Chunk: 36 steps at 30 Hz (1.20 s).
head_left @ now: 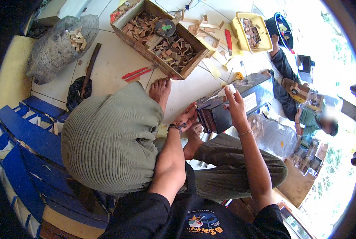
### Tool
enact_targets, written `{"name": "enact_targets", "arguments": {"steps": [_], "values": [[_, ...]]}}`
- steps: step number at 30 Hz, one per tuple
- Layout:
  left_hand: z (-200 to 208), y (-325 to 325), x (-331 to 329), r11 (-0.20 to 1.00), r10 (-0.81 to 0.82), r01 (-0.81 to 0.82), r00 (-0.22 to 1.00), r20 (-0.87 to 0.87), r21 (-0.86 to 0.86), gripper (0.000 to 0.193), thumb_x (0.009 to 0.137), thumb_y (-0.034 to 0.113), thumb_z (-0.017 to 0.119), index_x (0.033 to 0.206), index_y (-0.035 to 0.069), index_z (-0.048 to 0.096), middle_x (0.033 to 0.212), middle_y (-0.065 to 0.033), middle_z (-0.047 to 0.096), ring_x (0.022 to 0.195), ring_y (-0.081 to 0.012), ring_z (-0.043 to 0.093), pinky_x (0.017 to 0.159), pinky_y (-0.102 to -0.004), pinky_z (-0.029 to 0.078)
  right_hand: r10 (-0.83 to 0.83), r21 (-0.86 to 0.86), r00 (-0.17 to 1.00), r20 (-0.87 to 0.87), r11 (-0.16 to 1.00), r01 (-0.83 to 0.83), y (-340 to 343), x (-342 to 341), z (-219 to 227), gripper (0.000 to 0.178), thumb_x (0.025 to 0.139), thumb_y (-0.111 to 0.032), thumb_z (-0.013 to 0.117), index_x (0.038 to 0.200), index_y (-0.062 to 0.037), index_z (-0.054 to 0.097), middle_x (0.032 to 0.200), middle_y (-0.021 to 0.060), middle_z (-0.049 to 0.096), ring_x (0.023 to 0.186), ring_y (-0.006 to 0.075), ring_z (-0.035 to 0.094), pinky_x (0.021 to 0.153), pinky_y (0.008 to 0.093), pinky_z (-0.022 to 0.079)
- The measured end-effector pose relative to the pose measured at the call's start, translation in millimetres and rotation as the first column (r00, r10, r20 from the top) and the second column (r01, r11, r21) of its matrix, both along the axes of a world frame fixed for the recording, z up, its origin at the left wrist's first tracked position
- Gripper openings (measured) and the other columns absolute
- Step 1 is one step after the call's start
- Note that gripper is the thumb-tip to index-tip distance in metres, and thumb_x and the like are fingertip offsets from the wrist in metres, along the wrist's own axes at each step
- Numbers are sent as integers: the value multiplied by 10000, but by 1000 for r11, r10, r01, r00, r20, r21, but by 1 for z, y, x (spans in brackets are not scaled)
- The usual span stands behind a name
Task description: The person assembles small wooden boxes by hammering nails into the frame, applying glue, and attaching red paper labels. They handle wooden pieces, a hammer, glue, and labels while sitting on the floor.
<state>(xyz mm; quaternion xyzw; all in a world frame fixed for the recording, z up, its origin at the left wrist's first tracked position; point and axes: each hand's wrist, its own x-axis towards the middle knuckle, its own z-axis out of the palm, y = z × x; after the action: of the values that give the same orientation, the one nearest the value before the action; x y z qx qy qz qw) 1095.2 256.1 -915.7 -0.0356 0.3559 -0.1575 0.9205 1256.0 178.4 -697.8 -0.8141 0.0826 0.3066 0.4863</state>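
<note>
A box-shaped machine [241, 101] is set on the floor at centre, just beyond the person's crossed legs. Its near-left end is touched by the left hand [186, 117]; a small block [230, 89] is held on its top by the right hand [234, 104]. Farther off – behind the machine and to the left – a crate [140, 44] filled with small wood pieces is placed. To the far right of it a tub [241, 34] is found, and at far left a sack [52, 51]. Planks [26, 135] are stacked at near left.

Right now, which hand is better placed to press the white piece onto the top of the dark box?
Probably the right hand: it already holds the small white piece above the dark box. The left hand rests lower, at the box's near end.
</note>
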Motion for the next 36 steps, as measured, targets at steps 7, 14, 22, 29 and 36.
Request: {"name": "enact_targets", "arguments": {"steps": [7, 14, 22, 29, 36], "values": [[9, 32, 8, 821, -343, 219, 928, 149, 527, 534, 896, 130, 703, 1380, 293, 550, 1109, 35, 668, 825, -106, 631, 739, -269, 540, 79, -15, 996, 34, 997, -78, -4, 2, -1, 375, 947, -439, 630, 1132, -113, 646, 836, -55, 579, 754, 38, 521, 604, 216, 408], [46, 48, 35, -194, -665, 162, 703, -251, 968, 438, 742, 154, 794, 1147, 300, 717, 965, -108, 725, 859, -246, 698, 800, -351, 549, 128, -25, 991, 31, 991, -128, -5, -1, 3, 363, 960, -439, 608, 1142, -128, 653, 854, -61, 570, 796, 29, 511, 642, 212, 411], [49, 41, 36, -414, -571, 106, 743, -349, 904, 233, 797, 236, 727, 1027, 247, 763, 926, -113, 730, 852, -273, 709, 799, -368, 553, 155, -46, 985, 72, 987, -152, -14, -5, 5, 433, 943, -467, 622, 1169, -100, 653, 859, -35, 611, 792, 44, 541, 630, 224, 421], [24, 65, 49, -2, -789, 181, 603, -112, 983, 283, 821, 185, 742, 1103, 185, 725, 992, -15, 735, 923, -170, 697, 808, -362, 553, 208, -81, 971, 119, 977, -199, -20, -2, 2, 447, 942, -466, 623, 1163, -79, 653, 838, -7, 642, 763, 63, 575, 615, 224, 436], [1, 62, 29, 830, -523, 435, 824, 218, 350, 298, 968, 299, 623, 1244, 187, 600, 1111, 31, 637, 1020, -140, 631, 932, -338, 518, 196, -70, 975, 106, 979, -189, -15, 0, 4, 403, 960, -437, 609, 1184, -104, 642, 877, -52, 596, 810, 39, 540, 638, 222, 422]]}}
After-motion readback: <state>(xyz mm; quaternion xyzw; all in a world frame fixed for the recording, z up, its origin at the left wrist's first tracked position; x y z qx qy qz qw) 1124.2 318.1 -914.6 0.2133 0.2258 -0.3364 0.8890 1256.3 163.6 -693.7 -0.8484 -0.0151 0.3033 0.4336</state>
